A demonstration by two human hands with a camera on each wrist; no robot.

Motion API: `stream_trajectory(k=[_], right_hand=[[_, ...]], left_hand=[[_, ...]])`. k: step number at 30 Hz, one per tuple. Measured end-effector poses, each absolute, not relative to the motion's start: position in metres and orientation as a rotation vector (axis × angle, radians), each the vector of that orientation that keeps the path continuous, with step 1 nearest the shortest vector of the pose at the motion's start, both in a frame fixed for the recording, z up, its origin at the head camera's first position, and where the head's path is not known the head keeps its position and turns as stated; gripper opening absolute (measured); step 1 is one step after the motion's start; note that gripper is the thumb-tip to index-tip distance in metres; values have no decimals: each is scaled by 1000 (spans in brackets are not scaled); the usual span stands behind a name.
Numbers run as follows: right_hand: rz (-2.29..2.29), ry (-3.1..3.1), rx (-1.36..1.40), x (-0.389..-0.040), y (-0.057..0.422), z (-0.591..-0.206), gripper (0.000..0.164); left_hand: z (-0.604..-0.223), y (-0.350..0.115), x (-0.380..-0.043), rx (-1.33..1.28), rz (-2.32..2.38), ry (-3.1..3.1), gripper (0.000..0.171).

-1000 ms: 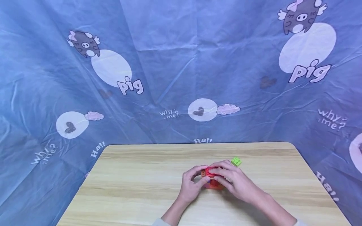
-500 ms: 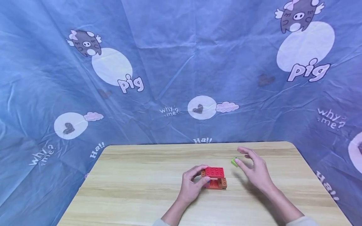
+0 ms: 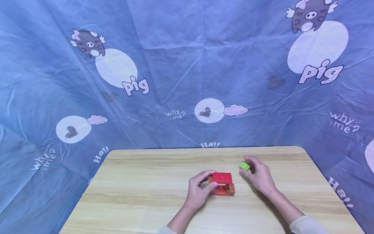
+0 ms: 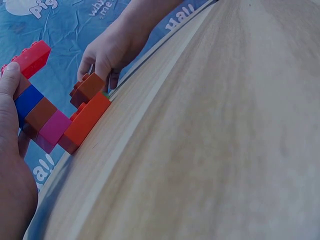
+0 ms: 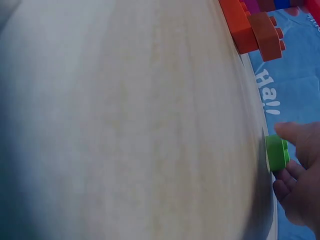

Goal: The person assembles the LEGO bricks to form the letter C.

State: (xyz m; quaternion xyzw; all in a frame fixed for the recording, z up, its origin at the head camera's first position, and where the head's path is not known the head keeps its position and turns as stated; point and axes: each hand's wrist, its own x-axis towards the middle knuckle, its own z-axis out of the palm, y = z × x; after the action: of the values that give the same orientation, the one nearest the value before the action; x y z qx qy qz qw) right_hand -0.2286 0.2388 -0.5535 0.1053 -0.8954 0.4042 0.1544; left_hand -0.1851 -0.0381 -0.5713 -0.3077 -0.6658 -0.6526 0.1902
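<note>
My left hand (image 3: 196,192) holds a toy-brick build at its left side, thumb in front and fingers behind. A red brick (image 3: 222,177) lies across the top of a column with a blue brick (image 4: 29,101) and a pink brick (image 4: 54,131). Beneath is an orange brick (image 4: 86,122), which bears a brown brick (image 3: 232,188) at its right end; the red brick overhangs a gap there. To the right, my right hand (image 3: 262,177) pinches a small lime-green brick (image 3: 244,166) between thumb and fingers, low at the tabletop.
The wood-grain table (image 3: 140,188) has rounded far corners. Behind it and along both sides hangs a blue cloth (image 3: 169,74) printed with pigs and words. Light sleeves (image 3: 305,224) cover the forearms at the bottom of the head view.
My right hand has left the red brick and moved right to the green brick, closing its thumb and fingers about it. My left hand has stayed on the build.
</note>
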Motion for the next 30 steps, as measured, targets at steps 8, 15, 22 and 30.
stream_trajectory(k=[8, 15, 22, 30], right_hand=[[1150, -2545, 329, -222, 233, -552, 34], [1442, -2386, 596, -203, 223, -537, 41], [1617, -2220, 832, -182, 214, -527, 49], [1647, -2221, 888, -173, 213, -526, 47]], left_hand=[[-570, -38, -183, -843, -1866, -1892, 44], [-564, -37, -184, -917, -1959, -1830, 71], [-557, -29, -186, -932, -1910, -1862, 55], [-557, -28, -186, -903, -1844, -1870, 37]])
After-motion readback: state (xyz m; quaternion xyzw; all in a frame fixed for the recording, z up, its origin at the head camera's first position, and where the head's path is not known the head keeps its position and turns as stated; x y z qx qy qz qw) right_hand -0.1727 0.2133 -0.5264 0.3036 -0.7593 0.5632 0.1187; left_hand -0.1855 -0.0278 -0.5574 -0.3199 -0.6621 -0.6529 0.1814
